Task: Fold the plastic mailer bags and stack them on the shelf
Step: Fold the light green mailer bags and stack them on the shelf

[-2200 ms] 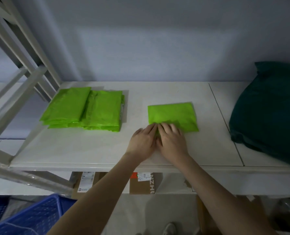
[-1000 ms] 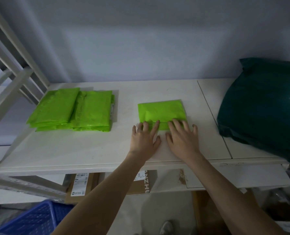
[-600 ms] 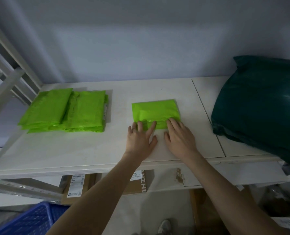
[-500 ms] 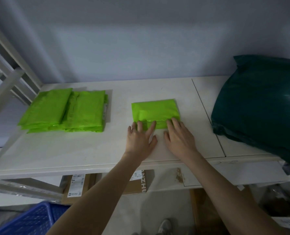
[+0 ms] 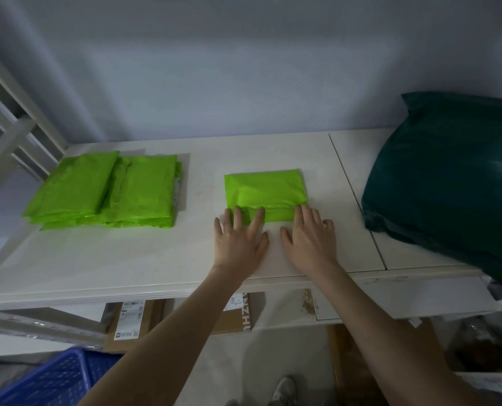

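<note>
- The folded green mailer bag [image 5: 264,190] lies flat on the white shelf [image 5: 156,259], about midway along its length and between the back edge and the front edge, a little nearer the front.
- The left hand [image 5: 239,240] is spread flat, palm down, fingers straight and fanned — its fingertips [image 5: 238,212] rest on the near left corner of the bag, while the palm lies on the bare shelf just in front of it.
- The right hand [image 5: 308,240] is likewise flat and open, palm down; its fingertips [image 5: 301,210] press the near right corner of the bag, and the thumb points inward toward the left hand. Neither hand curls round or pinches anything.
- The two hands sit side by side, close but apart, with a strip of the bag's near edge showing between them.
- The bag's near edge shows a folded flap running across its width — a crease line lies just beyond the fingertips.
- A stack of folded green bags [image 5: 106,191] sits toward the left end of the shelf, well apart from the bag under the hands; it forms two overlapping piles, the left one lapping over the right.
- A bulky dark green bag [image 5: 449,177] fills the right end of the shelf, reaching over the front edge.
- Below the shelf's front edge are cardboard boxes [image 5: 129,320] with labels, and a blue crate [image 5: 56,379] at the lower left.
</note>
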